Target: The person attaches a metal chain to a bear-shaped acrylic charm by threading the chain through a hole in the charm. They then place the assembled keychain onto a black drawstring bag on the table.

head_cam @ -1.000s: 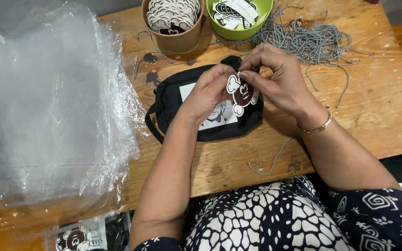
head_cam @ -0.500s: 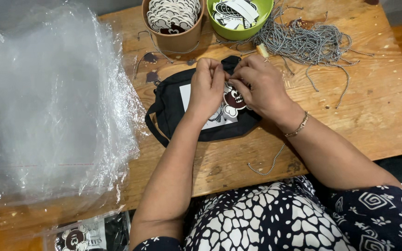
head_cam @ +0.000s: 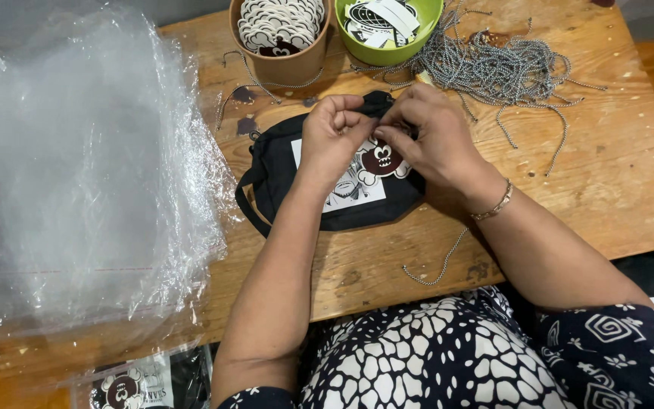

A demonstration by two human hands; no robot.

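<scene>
Both forearms reach in from the near edge of the wooden tabletop (head_cam: pixel 615 174) and meet over the small black fabric pouch with a white printed panel (head_cam: pixel 281 178), which lies flat near the middle, just short of the far edge. Left hand (head_cam: pixel 332 136) curled, fingers pinching the pouch's top edge. Right hand (head_cam: pixel 427 132) bent at the wrist, fingers pressed together on the round dark-red and white cartoon tag (head_cam: pixel 382 160), touching the left fingertips; grey ball chains (head_cam: pixel 493 64) piled just beyond.

Clear plastic bags (head_cam: pixel 92 189) stacked at left; brown cup (head_cam: pixel 281 64) & green bowl (head_cam: pixel 395 45) of tags at back.
</scene>
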